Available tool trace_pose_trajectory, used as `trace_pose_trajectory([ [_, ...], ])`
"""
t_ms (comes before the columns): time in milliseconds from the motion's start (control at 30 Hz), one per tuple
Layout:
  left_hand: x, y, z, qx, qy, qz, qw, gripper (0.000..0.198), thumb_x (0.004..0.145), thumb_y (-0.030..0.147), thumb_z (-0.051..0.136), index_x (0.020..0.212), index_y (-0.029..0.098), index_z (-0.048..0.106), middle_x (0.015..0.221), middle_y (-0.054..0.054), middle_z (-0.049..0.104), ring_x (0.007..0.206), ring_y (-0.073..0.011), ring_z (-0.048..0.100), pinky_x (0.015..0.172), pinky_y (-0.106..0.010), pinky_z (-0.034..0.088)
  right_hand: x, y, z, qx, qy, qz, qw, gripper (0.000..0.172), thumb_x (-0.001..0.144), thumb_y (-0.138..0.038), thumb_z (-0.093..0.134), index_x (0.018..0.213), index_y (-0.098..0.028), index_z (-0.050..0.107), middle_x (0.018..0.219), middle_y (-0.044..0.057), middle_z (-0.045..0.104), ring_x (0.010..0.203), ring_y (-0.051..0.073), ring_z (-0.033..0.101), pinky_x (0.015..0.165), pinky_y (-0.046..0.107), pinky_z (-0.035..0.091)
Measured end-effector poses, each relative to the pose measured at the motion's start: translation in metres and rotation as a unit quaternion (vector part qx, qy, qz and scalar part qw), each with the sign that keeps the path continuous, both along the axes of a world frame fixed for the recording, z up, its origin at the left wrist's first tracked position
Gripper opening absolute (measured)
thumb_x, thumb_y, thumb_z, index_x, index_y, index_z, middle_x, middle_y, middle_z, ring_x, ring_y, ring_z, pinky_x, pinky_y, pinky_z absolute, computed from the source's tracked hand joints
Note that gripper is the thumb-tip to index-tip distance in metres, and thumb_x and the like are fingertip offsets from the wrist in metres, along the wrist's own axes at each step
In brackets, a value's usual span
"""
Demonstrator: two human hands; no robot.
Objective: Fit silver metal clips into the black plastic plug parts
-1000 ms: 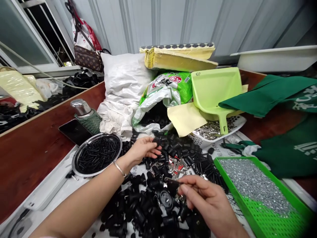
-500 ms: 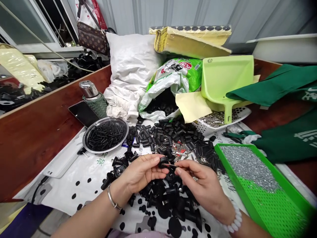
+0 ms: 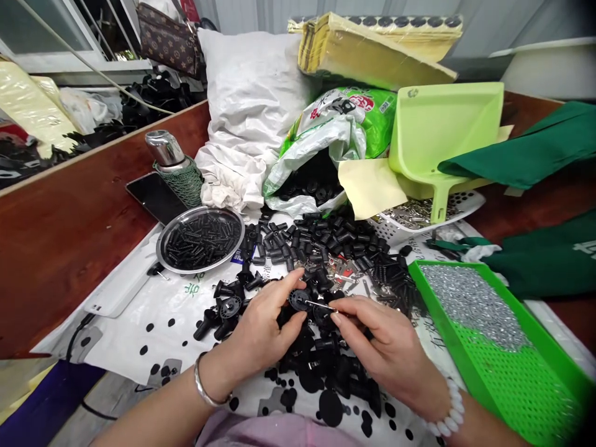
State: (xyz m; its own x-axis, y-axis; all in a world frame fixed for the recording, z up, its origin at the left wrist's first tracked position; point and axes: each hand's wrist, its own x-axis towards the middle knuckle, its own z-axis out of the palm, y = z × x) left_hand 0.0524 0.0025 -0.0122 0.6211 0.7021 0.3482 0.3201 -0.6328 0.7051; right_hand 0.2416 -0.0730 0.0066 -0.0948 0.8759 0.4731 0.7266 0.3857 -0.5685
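Observation:
My left hand (image 3: 266, 320) grips a round black plastic part (image 3: 298, 300) by its edge, between thumb and fingers. The flat, perforated face of that part is turned towards me. A thin metal strip (image 3: 319, 305) is pinched between the thumb and forefinger of my right hand (image 3: 382, 338). Its far tip reaches the face of the round part; whether it sits in a hole I cannot tell. Below both hands lies a heap of black plastic fittings (image 3: 342, 372). Another round-faced black part (image 3: 230, 306) rests left of my left hand.
A steel dish (image 3: 161, 254) of small black ribbed pieces stands left. Right is a green tray (image 3: 526, 397) of small silvery metal pieces. Behind are an open bag (image 3: 379, 121) of black parts, a light-green dustpan (image 3: 447, 130), a perforated white basket (image 3: 386, 231) and a thermos (image 3: 165, 149).
My left hand has rolled over, and the round black part now shows its flat face. The metal strip stays against it in my right hand. The whole view has shifted slightly.

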Motion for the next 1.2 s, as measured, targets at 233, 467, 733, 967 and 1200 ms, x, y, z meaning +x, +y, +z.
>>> trace_pose_trajectory([
  [233,-0.001,-0.003,0.003,0.096,0.073,-0.063,0.991,0.060,0.083,0.008,0.046,0.139,0.016,0.025,0.126,-0.011,0.052,0.114,-0.0202,0.048,0.098,-0.039,0.042,-0.005,0.001,0.001,0.002,-0.111,0.033,0.993,0.019,0.090,-0.013,0.041,0.093,-0.012,0.060,0.078,0.007,0.064,0.069,0.017,0.061,0.062,0.029,0.048],
  [467,-0.001,-0.010,0.011,0.059,0.085,-0.117,0.988,0.057,0.085,0.009,0.044,0.139,0.017,0.028,0.122,-0.012,0.055,0.110,-0.0230,0.050,0.096,-0.040,0.042,-0.017,-0.002,0.011,-0.096,-0.174,0.024,0.980,0.024,0.089,-0.014,0.036,0.079,-0.015,0.058,0.067,0.005,0.058,0.061,0.017,0.057,0.057,0.028,0.043],
  [733,-0.005,-0.003,0.013,-0.096,-0.001,-0.092,0.991,0.058,0.081,0.022,0.059,0.135,0.023,0.035,0.111,-0.005,0.062,0.095,-0.0168,0.058,0.084,-0.029,0.047,-0.016,0.007,0.008,-0.094,-0.073,0.061,0.991,0.020,0.089,-0.016,0.040,0.084,-0.015,0.059,0.071,0.005,0.059,0.063,0.015,0.056,0.056,0.025,0.042],
  [967,-0.007,0.004,0.011,-0.202,-0.005,-0.120,0.972,0.052,0.080,0.024,0.062,0.129,0.020,0.044,0.106,-0.004,0.065,0.095,-0.0157,0.058,0.091,-0.029,0.043,-0.013,0.010,0.005,-0.116,-0.069,0.107,0.985,0.021,0.091,-0.015,0.037,0.086,-0.015,0.058,0.076,0.005,0.061,0.067,0.014,0.057,0.061,0.025,0.044],
  [1200,-0.011,0.011,0.007,-0.432,-0.053,-0.180,0.882,0.051,0.079,0.021,0.062,0.127,0.020,0.046,0.101,-0.006,0.064,0.091,-0.0167,0.060,0.081,-0.029,0.047,-0.011,0.010,0.006,-0.099,-0.087,0.162,0.978,0.022,0.091,-0.016,0.035,0.087,-0.015,0.057,0.075,0.005,0.060,0.065,0.014,0.056,0.059,0.025,0.043],
])
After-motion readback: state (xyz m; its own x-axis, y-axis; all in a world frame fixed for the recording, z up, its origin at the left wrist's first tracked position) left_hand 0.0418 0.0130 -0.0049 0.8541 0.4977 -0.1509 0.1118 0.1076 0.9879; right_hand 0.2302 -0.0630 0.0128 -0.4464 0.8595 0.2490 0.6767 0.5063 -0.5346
